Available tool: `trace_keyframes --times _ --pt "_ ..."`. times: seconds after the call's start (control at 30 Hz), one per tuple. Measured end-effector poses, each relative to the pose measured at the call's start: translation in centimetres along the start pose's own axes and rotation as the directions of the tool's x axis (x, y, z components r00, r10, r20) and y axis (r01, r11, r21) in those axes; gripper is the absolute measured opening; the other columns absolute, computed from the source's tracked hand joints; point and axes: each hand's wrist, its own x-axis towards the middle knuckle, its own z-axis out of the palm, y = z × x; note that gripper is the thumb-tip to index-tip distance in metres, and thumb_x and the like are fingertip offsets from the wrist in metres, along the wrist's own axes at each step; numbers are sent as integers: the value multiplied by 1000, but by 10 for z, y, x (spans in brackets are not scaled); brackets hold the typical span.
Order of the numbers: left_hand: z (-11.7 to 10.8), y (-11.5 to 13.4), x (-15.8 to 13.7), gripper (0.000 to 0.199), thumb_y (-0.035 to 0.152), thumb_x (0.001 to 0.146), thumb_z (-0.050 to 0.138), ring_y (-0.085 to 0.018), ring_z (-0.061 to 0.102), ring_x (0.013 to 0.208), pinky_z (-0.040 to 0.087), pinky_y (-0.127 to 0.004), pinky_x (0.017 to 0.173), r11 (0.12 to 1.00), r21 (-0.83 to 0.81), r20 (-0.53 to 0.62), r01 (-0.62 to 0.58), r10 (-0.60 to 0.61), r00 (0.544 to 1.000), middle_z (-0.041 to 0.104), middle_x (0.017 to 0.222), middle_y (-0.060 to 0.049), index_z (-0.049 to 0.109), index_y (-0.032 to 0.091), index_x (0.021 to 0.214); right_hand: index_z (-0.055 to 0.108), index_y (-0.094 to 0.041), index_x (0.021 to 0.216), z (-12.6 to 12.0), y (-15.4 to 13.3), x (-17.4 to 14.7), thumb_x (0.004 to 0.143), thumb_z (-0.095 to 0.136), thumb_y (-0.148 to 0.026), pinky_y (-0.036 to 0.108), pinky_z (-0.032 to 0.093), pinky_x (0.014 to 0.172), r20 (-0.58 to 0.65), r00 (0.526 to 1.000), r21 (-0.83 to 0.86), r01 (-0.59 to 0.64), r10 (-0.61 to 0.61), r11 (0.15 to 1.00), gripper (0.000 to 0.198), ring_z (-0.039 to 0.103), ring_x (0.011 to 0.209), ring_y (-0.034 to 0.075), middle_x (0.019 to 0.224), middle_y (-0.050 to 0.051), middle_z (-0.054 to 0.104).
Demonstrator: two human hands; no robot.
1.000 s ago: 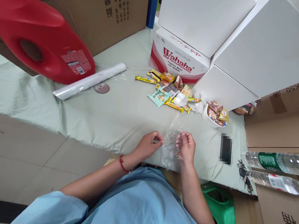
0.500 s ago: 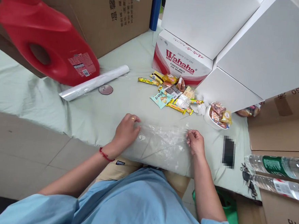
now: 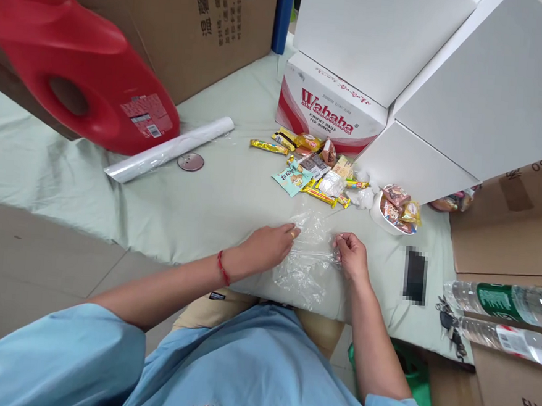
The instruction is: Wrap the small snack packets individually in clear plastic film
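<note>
A crumpled, clear plastic bag (image 3: 305, 273) lies at the table's front edge, between my two hands. My left hand (image 3: 275, 245), with a ring on one finger, is closed on the bag's left side. At its right side, my right hand (image 3: 351, 252) pinches the plastic between thumb and fingers. Part of the bag spreads beyond the hands toward a pile of wrapped snacks (image 3: 318, 194). A white bowl (image 3: 381, 222) of packaged snacks stands to the right of that pile.
A roll of plastic (image 3: 170, 149) and a round disc (image 3: 191, 162) lie at left beside a red jug (image 3: 90, 66). Behind the snacks stands a Wahaha carton (image 3: 328, 105). On the right are a blurred dark object (image 3: 415, 276), keys (image 3: 450, 327) and two bottles (image 3: 500, 301).
My left hand has moved right, toward my right hand, gathering the bag that was stretched wide. My right hand has barely shifted and keeps its pinch.
</note>
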Motion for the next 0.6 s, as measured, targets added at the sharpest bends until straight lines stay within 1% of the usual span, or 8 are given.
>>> trace_keyframes --times 0.07,0.17,0.27,0.33,0.37,0.43,0.53,0.6 --pt "-8 -3 11 43 16 103 43 -26 76 97 58 -38 75 997 9 61 71 -72 996 65 142 -16 58 17 143 63 -21 92 -9 4 6 77 70 -62 26 35 41 -16 1000 -43 19 -19 999 45 43 44 10 74 -2 66" --pt "-12 -7 18 43 7 99 40 -26 75 88 55 -37 69 971 134 102 196 -210 972 65 137 -19 65 15 134 65 -19 97 -29 4 12 80 65 -58 31 49 56 -161 979 -231 86 -125 969 43 56 57 15 85 4 69" --pt "-1 -10 13 41 9 101 39 -32 71 104 56 -41 78 950 208 -26 231 -231 973 66 133 -22 66 10 131 68 -17 109 -43 -4 3 87 61 -48 43 58 81 -293 873 -494 211 -390 843 38 67 88 24 115 16 68" --pt "11 -10 7 40 17 104 41 -38 63 123 54 -49 92 955 195 -143 224 -199 970 65 139 -23 66 10 134 69 -17 114 -38 -13 -15 94 57 -40 50 57 95 -277 771 -609 320 -573 726 33 65 108 29 124 19 65" --pt "18 -10 4 40 21 105 43 -40 57 132 51 -54 101 958 173 -196 231 -196 961 63 143 -22 66 11 136 69 -18 116 -31 -17 -27 98 54 -36 52 55 101 -221 736 -641 385 -640 664 30 64 114 30 124 19 66" --pt "30 -11 -1 43 30 106 46 -42 44 149 38 -62 117 960 119 -274 254 -215 938 60 151 -20 65 14 141 70 -21 123 -9 -20 -52 104 50 -29 54 51 110 -2 711 -649 534 -703 542 29 62 124 30 126 17 69" --pt "41 -17 -9 50 39 107 44 -40 30 160 15 -68 129 964 60 -316 258 -226 921 53 161 -17 60 19 150 61 -24 146 21 -6 -85 106 51 -29 54 45 121 400 676 -552 717 -620 426 42 50 147 29 156 15 56" --pt "44 -24 -15 54 42 108 41 -38 30 161 9 -70 129 967 45 -305 249 -224 926 47 166 -15 53 22 156 48 -25 160 24 13 -101 106 54 -32 56 42 125 524 662 -522 747 -537 412 55 39 157 30 167 13 45"
